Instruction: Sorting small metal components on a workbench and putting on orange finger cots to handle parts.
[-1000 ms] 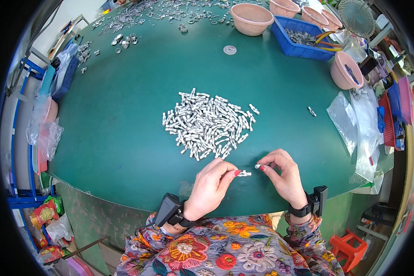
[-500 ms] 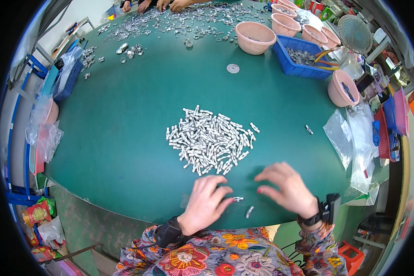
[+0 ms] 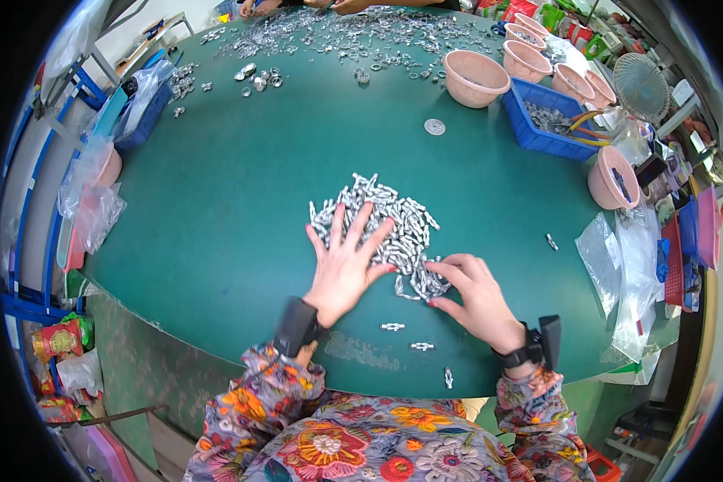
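A heap of small silver metal pieces, each a short knobbly link, lies mid-table. My left hand rests on its near left part with the fingers spread wide. At the near right edge of the heap, my right hand is curved, thumb and forefinger apart on either side of some pieces it touches. Between me and the heap lie a loose metal piece, a second loose piece and a third loose piece, all separate from one another.
Another single piece lies to the right. A round silver disc, a pink bowl and a blue bin with pliers stand beyond. Plastic bags line the right edge. Other people's hands are at the far edge.
Both hands have moved forward from the table's near edge onto the heap. My left fingers have spread out. Three loose pieces now show near me, where two were visible before.
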A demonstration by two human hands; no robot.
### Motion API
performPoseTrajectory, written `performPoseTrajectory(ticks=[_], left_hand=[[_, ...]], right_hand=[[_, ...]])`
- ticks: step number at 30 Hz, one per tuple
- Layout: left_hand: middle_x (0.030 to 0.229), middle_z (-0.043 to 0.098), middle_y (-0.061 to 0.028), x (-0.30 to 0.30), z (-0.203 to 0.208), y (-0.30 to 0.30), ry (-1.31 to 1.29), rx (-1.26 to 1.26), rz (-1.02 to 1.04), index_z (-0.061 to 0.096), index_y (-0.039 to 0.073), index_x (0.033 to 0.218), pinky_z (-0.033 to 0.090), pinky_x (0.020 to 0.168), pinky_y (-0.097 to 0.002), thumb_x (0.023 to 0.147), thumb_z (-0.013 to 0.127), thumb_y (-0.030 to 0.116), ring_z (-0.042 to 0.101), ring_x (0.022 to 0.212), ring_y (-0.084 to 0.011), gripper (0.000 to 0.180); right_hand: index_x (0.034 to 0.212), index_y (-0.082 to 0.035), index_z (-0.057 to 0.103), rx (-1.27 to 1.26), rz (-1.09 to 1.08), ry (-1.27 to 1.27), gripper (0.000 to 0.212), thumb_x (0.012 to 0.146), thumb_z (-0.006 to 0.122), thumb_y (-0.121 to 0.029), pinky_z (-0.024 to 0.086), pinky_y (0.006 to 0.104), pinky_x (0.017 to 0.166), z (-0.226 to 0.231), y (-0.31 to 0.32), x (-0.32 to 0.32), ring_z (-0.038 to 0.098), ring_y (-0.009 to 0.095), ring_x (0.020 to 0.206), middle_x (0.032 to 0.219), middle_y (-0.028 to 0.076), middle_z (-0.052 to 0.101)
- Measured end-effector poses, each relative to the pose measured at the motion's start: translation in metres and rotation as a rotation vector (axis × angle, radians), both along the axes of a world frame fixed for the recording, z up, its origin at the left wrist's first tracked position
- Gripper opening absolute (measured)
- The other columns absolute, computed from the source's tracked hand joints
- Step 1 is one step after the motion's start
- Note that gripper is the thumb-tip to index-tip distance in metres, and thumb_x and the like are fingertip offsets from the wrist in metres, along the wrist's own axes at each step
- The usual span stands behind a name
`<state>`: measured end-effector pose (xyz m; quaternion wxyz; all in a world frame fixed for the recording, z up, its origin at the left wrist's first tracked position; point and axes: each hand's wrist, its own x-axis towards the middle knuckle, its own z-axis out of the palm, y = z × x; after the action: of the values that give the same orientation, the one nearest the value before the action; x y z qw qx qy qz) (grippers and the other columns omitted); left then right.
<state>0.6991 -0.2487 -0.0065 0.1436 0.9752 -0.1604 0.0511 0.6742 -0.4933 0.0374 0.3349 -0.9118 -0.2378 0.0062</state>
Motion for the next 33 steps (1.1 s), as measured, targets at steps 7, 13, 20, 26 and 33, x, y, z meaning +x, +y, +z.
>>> performPoseTrajectory(ticks=[7,13,20,26,33], left_hand=[[0.143,0.041,-0.0138,-0.024,0.02,0.018,-0.181,-0.279,-0.002,0.053,0.008,0.128,0.024,0.11,-0.0601,0.078,0.075,0.018,0.029,0.138,-0.0399,0.056],[0.105,0.056,-0.0086,-0.102,0.024,-0.006,0.019,-0.443,-0.139,0.065,0.005,0.104,0.045,0.078,-0.0377,0.075,0.076,0.009,0.054,0.091,-0.0266,0.031],[0.108,0.057,-0.009,-0.081,0.022,-0.005,0.102,-0.501,-0.132,0.063,0.006,0.11,0.046,0.086,-0.0399,0.08,0.07,0.007,0.055,0.1,-0.03,0.031],[0.126,0.051,-0.0108,-0.045,0.027,-0.014,0.023,-0.518,-0.216,0.06,0.009,0.119,0.044,0.094,-0.0404,0.079,0.069,0.006,0.05,0.111,-0.0323,0.041],[0.098,0.055,-0.0067,-0.041,0.009,0.001,-0.02,-0.492,-0.146,0.063,0.007,0.09,0.048,0.078,-0.036,0.078,0.069,0.001,0.056,0.096,-0.0279,0.015]], right_hand=[[0.078,-0.012,0.059,-0.186,0.141,0.147,0.024,0.075,0.078,-0.026,0.039,0.0384,0.071,0.028,-0.054,-0.084,0.052,0.026,0.079,0.079,0.004,0.054],[0.079,-0.012,0.057,-0.227,0.222,0.183,0.022,0.079,0.073,-0.028,0.035,0.0369,0.073,0.003,-0.021,-0.117,0.051,0.024,0.079,0.08,0.004,0.05],[0.084,-0.009,0.059,-0.072,0.206,0.083,0.016,0.079,0.072,-0.018,0.041,0.0368,0.073,0.003,0.016,-0.049,0.053,0.028,0.082,0.084,0.007,0.053],[0.117,-0.01,0.06,-0.06,-0.091,-0.106,0.044,0.076,0.076,-0.019,0.046,0.0387,0.086,0.014,0.008,-0.002,0.054,0.032,0.103,0.112,0.013,0.055],[0.104,-0.01,0.067,0.057,-0.154,0.031,0.031,0.074,0.076,-0.007,0.05,0.0345,0.076,-0.023,0.018,-0.01,0.058,0.026,0.09,0.105,0.008,0.06]])
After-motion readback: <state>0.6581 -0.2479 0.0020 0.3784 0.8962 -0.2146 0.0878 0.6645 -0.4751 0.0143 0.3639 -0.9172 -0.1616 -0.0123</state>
